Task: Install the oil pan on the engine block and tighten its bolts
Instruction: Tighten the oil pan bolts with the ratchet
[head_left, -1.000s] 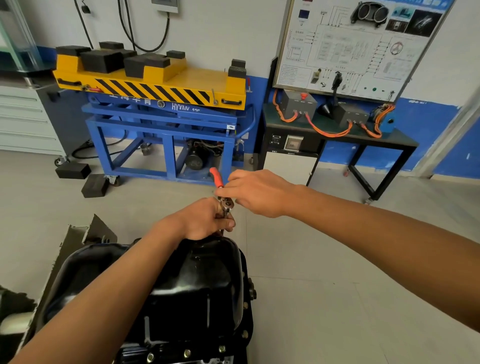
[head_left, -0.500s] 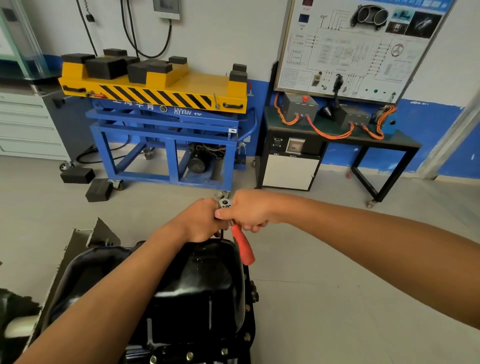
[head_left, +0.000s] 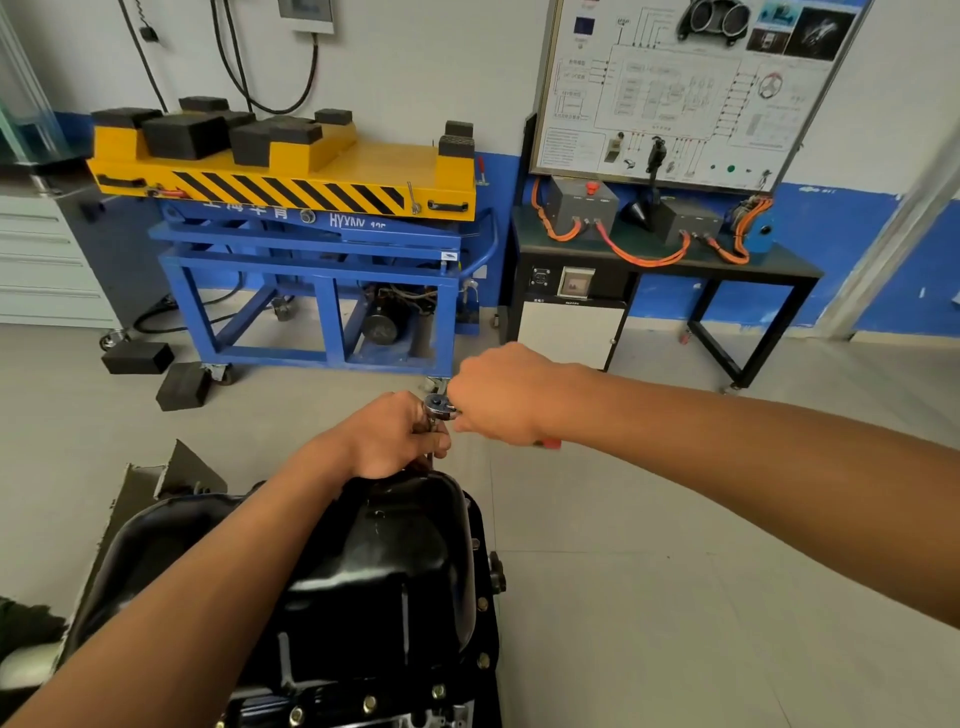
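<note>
I see the oil pan (head_left: 395, 566) sitting sump-up on the engine block (head_left: 410, 721), its long axis running away from me, with flange bolts (head_left: 483, 605) showing along its right edge. My left hand (head_left: 400, 436) closes its grip round the ratchet (head_left: 439, 404) just below the head. I judge this keeps the socket square on a bolt at the pan's far end, which is hidden. My right hand (head_left: 498, 395) wraps the red handle (head_left: 550, 443), which lies roughly level with its tip pointing right, placed for a tightening sweep.
</note>
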